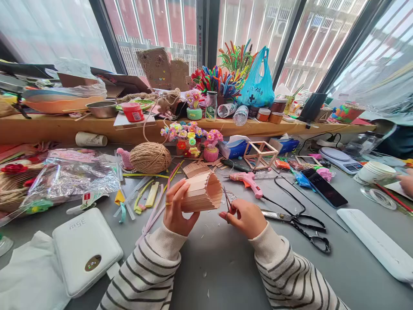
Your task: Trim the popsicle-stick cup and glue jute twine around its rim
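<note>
My left hand (176, 209) is closed around a curved fence-like piece made of glued wooden craft sticks (202, 191), held just above the grey table (219, 267). My right hand (247, 217) is closed on a small pair of tweezers or snips (226, 201), whose tips point up toward the right end of the stick piece. Both sleeves are striped white and grey. A pink glue gun (248, 181) lies just beyond my right hand, and black-handled scissors (300, 224) lie to its right.
A ball of twine (150, 157), a white power bank (85, 249), foil bags (74, 176), a wooden cube frame (260, 155), a phone (323, 187), a scale (340, 158) and paper-flower pots (211, 146) crowd the table. Another person's hand (407, 181) shows at the right edge.
</note>
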Motion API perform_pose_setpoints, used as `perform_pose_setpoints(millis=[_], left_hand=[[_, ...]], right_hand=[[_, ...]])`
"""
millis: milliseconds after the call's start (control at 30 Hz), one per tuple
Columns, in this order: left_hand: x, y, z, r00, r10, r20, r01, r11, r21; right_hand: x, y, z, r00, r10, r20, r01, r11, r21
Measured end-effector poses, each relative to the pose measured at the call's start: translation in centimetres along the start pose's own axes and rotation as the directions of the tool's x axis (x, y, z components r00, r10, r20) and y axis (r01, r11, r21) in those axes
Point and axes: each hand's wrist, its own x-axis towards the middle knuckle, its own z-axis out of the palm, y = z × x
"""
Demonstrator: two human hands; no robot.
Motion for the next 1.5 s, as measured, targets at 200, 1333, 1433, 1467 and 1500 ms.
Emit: perform_pose_setpoints(millis=[200, 1333, 1433, 1467, 1500], left_hand=[[0.2, 0.0, 0.1, 0.999, 0.043, -0.012, -0.042, 0.999, 0.031], [0.2, 0.6, 0.0, 0.998, 0.046, 0.032, -0.047, 0.999, 0.010], [0.2, 0.5, 0.0, 0.999, 0.042, 0.033, -0.043, 0.999, 0.007], [0.2, 0.5, 0.0, 0.999, 0.041, 0.030, -0.041, 0.999, 0.003], [0.2, 0.4, 0.0, 0.999, 0.042, 0.028, -0.042, 0.999, -0.001]], right_hand=[[0.1, 0.0, 0.1, 0.999, 0.021, 0.034, -0.018, 0.997, -0.079], [-0.1, 0.6, 0.2, 0.999, -0.010, -0.048, 0.003, 0.989, -0.148], [0.0, 1.3, 0.4, 0.995, -0.089, -0.042, 0.081, 0.980, -0.180], [0.0, 1.5, 0.5, 0.992, -0.112, -0.053, 0.099, 0.975, -0.196], [0.0, 1.6, 0.6, 0.989, -0.132, -0.068, 0.114, 0.970, -0.213]])
